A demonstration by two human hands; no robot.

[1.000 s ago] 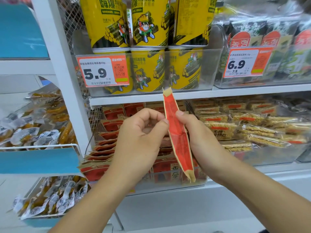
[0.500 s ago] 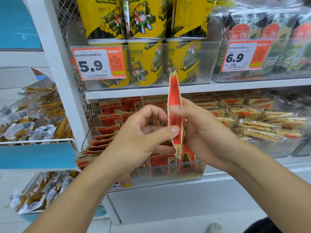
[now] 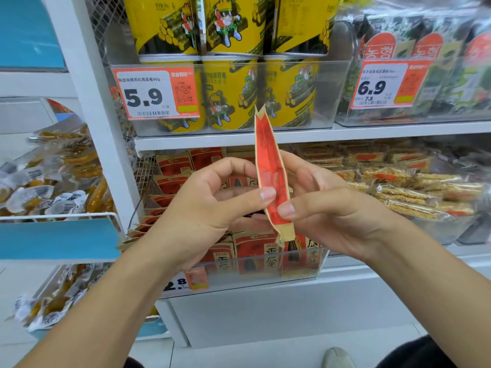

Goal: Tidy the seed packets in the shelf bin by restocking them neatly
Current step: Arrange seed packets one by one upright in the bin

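**Seed packet held edge-on above a crowded bin**

Seed packets fill the clear shelf bin (image 3: 300, 264) on the lower shelf, and I judge the biggest risk sits there: the rows inside look packed and uneven, with the left-hand stack (image 3: 159, 205) fanned out and leaning, so pushing one more in could buckle its neighbours or tip packets over the low front wall. The bin is rigid see-through plastic with a smooth lip, which gives little to catch a sliding packet.

Next, the seed packet (image 3: 271, 171) I am holding. It stands nearly upright, narrow edge toward the camera, above the bin and in front of the shelf edge (image 3: 212, 140). It is a flat paper pouch, red with tan kraft borders, gusseted along the side and notched at its top corner. Paper like this should crease easily; a hard squeeze could leave a permanent fold, and the loose contents could bunch at the bottom so it will not sit flat.

Smallest, the grip itself. My left hand (image 3: 212, 205) pinches the packet between thumb and curled fingers; my right hand (image 3: 329, 211) does the same from the other side, its thumb on the red face. Both holds are low on the pouch, so the tall upper half may flop sideways as I lower it.
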